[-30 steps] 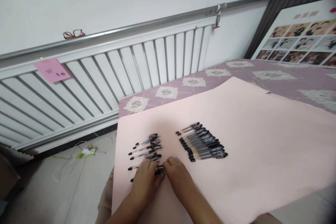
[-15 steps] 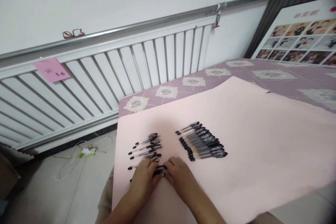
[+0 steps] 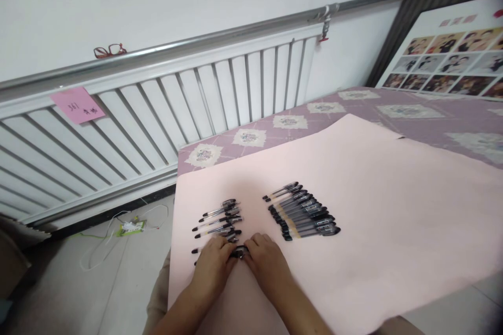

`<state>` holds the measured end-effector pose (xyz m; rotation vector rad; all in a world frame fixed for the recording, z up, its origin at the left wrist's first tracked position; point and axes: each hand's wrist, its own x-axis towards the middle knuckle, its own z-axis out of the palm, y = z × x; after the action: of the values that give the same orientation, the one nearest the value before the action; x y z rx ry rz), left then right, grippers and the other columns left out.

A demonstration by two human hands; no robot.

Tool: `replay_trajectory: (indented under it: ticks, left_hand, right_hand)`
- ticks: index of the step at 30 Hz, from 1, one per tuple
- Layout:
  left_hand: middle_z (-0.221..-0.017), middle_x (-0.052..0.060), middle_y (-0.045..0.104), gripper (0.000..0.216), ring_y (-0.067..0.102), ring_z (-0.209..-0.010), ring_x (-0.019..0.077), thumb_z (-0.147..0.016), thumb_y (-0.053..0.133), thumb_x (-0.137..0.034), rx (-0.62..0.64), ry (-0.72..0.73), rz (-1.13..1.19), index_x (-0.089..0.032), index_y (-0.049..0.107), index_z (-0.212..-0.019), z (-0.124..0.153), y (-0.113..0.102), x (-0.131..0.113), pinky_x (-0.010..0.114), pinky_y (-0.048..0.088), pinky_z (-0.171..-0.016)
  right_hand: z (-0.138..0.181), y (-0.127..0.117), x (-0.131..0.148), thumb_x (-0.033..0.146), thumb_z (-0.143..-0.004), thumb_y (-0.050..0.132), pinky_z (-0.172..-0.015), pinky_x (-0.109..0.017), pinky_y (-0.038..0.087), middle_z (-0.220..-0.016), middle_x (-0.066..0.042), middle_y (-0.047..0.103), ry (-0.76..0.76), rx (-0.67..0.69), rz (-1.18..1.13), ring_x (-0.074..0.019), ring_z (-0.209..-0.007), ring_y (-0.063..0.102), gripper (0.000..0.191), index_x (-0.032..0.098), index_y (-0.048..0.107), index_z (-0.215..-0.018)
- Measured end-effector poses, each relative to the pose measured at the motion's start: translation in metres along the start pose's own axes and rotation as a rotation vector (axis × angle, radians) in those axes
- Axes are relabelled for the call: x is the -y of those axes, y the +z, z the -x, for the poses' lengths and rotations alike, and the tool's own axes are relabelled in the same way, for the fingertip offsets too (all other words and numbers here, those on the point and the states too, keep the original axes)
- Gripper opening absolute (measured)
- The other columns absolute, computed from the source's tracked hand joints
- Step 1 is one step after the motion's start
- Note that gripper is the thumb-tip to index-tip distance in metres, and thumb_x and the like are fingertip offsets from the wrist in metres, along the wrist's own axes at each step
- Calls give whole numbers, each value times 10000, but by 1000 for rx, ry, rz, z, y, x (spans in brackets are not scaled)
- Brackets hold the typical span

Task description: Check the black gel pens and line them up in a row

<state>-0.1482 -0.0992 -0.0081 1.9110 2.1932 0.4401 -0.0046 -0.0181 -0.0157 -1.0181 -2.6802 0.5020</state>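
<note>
Both of my hands meet over one black pen (image 3: 238, 252) at the near end of a loose row of several black pens (image 3: 220, 218) on a pink paper sheet (image 3: 385, 209). My left hand (image 3: 214, 267) curls its fingers over the pen's barrel. My right hand (image 3: 267, 263) pinches the pen's capped end. To the right lies a tight row of several capped black pens (image 3: 304, 213), apart from both hands.
The pink sheet covers a table with a purple patterned cloth (image 3: 424, 110). A white radiator (image 3: 157, 115) runs along the wall at left, with a pink note (image 3: 77, 105) and red glasses (image 3: 110, 51) on it. A photo board (image 3: 451, 57) leans at far right. Cables (image 3: 118, 230) lie on the floor.
My hands stay at the same pen; they have shifted slightly upward and the left fingers have closed more over the barrel. The two pen rows have not moved.
</note>
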Motion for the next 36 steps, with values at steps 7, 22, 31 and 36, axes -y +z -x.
replay_trajectory:
  ticks: [7, 22, 31, 36]
  left_hand:
    - [-966, 51, 578, 273, 509, -933, 221, -736, 593, -165, -18, 10, 3, -237, 619, -999, 2, 5, 7, 349, 419, -819]
    - [-932, 59, 575, 212, 518, -887, 219, -782, 538, -174, -54, 67, 1, -227, 612, -973, 5, 5, -7, 357, 440, -770]
    - [-963, 36, 576, 245, 493, -912, 206, -801, 488, -135, 60, 172, 10, -239, 604, -991, -23, 5, -77, 351, 404, -821]
    - [-998, 40, 562, 191, 472, -942, 220, -833, 480, -197, 113, 238, -68, -235, 576, -994, -60, 23, -117, 354, 386, -825]
  right_hand:
    - [1, 2, -3, 178, -776, 600, -746, -291, 375, -899, -48, 596, 4, -3, -36, -204, -861, 520, 108, 209, 607, -879]
    - [9, -3, -10, 150, -803, 547, -764, -316, 435, -878, -55, 604, -18, -102, -152, -205, -843, 539, 121, 198, 617, -890]
    - [33, -47, -70, 270, -845, 461, -734, -321, 457, -853, -55, 628, 193, -420, -300, -204, -822, 573, 162, 210, 608, -871]
    - [58, -68, -118, 385, -796, 486, -684, -316, 478, -885, -58, 665, 484, -623, -492, -198, -760, 599, 249, 206, 620, -906]
